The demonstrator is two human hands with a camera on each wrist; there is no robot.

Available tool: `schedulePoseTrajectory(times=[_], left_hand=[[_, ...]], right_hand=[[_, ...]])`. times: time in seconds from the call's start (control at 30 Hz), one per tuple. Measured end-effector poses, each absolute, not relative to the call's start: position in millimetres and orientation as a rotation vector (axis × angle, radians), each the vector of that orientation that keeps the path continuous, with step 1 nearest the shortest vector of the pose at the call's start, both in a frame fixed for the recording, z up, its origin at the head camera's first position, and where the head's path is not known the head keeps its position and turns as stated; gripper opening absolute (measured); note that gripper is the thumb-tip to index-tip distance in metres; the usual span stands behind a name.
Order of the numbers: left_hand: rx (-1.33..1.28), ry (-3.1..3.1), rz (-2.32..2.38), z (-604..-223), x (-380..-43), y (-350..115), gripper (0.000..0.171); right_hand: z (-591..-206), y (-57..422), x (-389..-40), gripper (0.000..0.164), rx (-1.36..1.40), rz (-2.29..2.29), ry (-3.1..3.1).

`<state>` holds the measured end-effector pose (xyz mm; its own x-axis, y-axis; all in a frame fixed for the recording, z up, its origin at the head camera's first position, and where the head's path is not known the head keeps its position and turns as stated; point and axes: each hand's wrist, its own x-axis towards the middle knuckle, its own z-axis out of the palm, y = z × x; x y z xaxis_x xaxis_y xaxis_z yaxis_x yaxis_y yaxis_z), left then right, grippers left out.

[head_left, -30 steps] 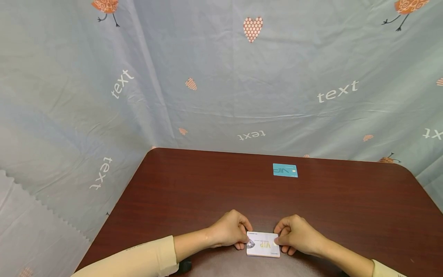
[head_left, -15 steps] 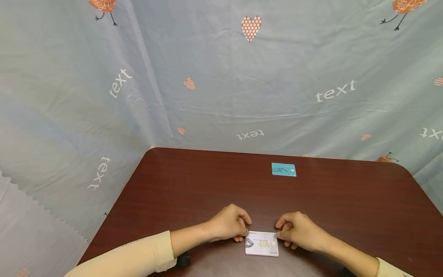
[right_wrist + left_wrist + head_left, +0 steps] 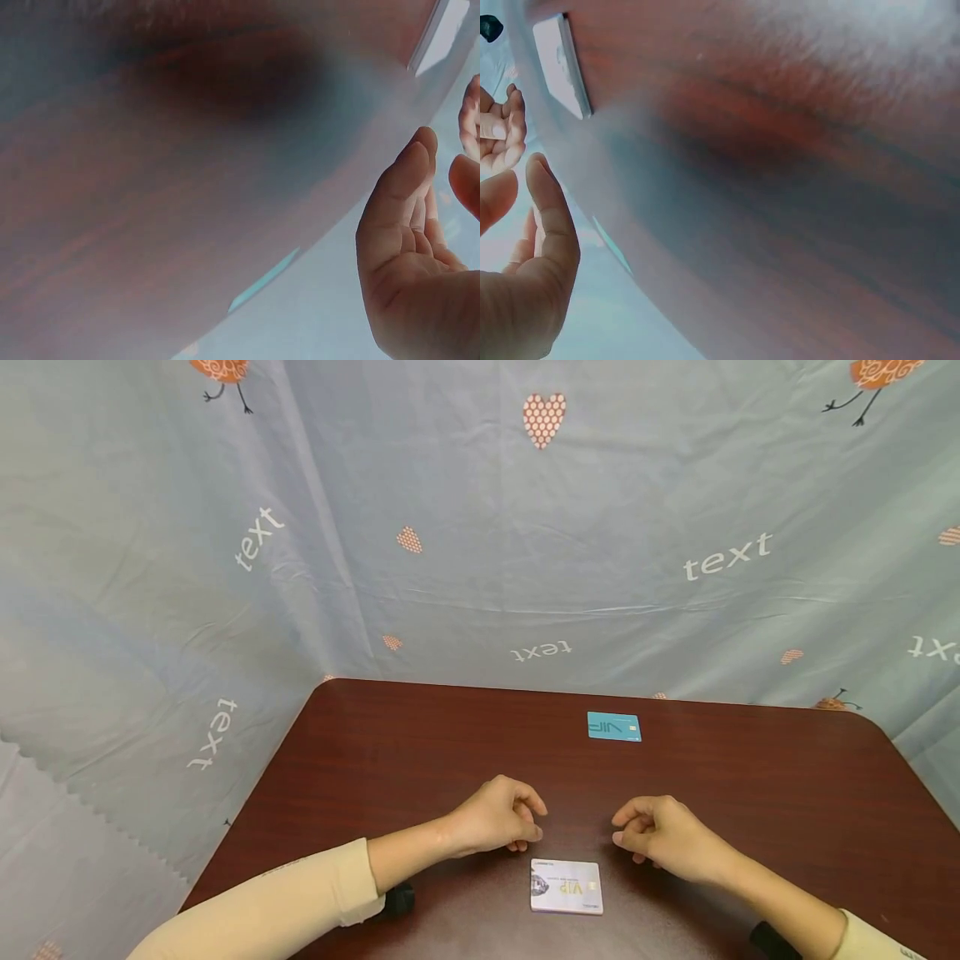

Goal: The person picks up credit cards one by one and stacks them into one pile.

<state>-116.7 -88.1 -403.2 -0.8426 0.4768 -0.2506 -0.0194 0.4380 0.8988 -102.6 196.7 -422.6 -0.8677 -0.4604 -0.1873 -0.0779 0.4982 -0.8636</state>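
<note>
A neat stack of white cards (image 3: 566, 887) with gold "VIP" lettering lies flat near the front of the table. My left hand (image 3: 501, 817) hovers just beyond its left corner, fingers loosely bent and holding nothing. On the other side my right hand (image 3: 671, 839) is off the stack's far right corner, thumb and fingers relaxed with a gap between them. The left wrist view shows the side of the stack (image 3: 562, 66) past the fingertips. In the right wrist view part of the stack (image 3: 442, 34) shows at the top right.
A single teal VIP card (image 3: 614, 727) lies toward the back of the dark red-brown table (image 3: 420, 735). A grey patterned curtain (image 3: 480, 527) hangs behind and to the left of it. Dark bands (image 3: 397, 900) show under the wrists.
Both hands have let go of the white card stack, moved away toward the back of the table and spread slightly apart. The stack and teal card stay put.
</note>
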Motion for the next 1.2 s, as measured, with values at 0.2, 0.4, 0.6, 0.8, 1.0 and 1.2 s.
schedulePoseTrajectory(times=[0.2,0.4,0.6,0.8,1.0,1.2], left_hand=[[0.411,2.207,1.440,-401,-125,-87,0.021],[0.441,2.225,1.475,-400,-135,-85,0.025],[0.481,2.255,1.525,-399,-148,-82,0.029],[0.480,2.260,1.581,-396,-159,-76,0.032],[0.464,2.277,1.622,-395,-172,-70,0.035],[0.404,2.314,1.641,-399,-185,-63,0.040]], right_hand=[[-415,205,-108,0.026,-0.399,-1.345,2.379],[-409,211,-114,0.030,-0.340,-1.368,2.414],[-402,218,-121,0.035,-0.267,-1.367,2.459],[-402,224,-128,0.043,-0.241,-1.382,2.483],[-402,231,-138,0.050,-0.229,-1.404,2.529],[-405,232,-146,0.057,-0.210,-1.422,2.536]])
